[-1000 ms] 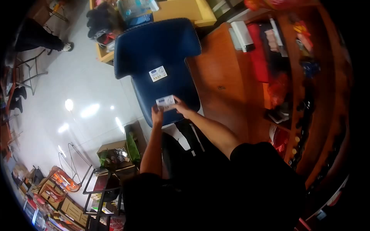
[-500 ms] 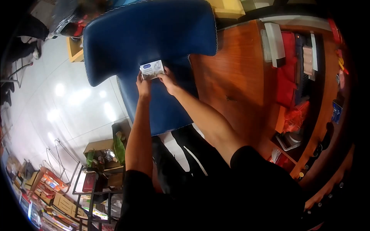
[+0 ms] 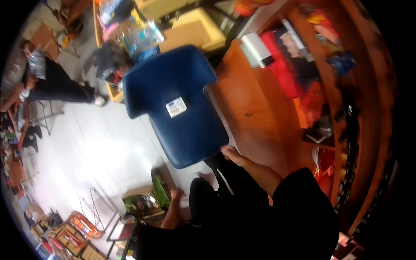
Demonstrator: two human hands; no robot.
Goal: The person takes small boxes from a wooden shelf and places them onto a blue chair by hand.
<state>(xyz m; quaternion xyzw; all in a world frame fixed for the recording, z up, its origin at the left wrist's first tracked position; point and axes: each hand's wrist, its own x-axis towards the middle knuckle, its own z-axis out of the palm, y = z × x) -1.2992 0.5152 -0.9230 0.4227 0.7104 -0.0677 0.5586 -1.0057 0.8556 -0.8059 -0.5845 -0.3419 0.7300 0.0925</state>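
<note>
A blue chair point(image 3: 190, 134) stands in front of me. On it lies a small white box point(image 3: 176, 107) with blue and dark print, touched by neither hand. My right hand point(image 3: 231, 153) is at the front right corner of the seat, its fingers blurred; whether it touches the edge I cannot tell. Lower down on the left, my left hand point(image 3: 176, 193) is near my leg, smeared by motion, and I see nothing in it.
A wooden cabinet point(image 3: 255, 108) with filled shelves stands on the right. Beyond the chair are a yellow tray point(image 3: 212, 34) and crates of goods. An open carton point(image 3: 143, 201) and black rack point(image 3: 119, 234) are lower left. Another person point(image 3: 56, 82) is at the far left.
Both hands held a white box over the chair; now they are apart and drawn back towards me, and a box lies on the seat. The view has shifted, bringing the other person more into sight.
</note>
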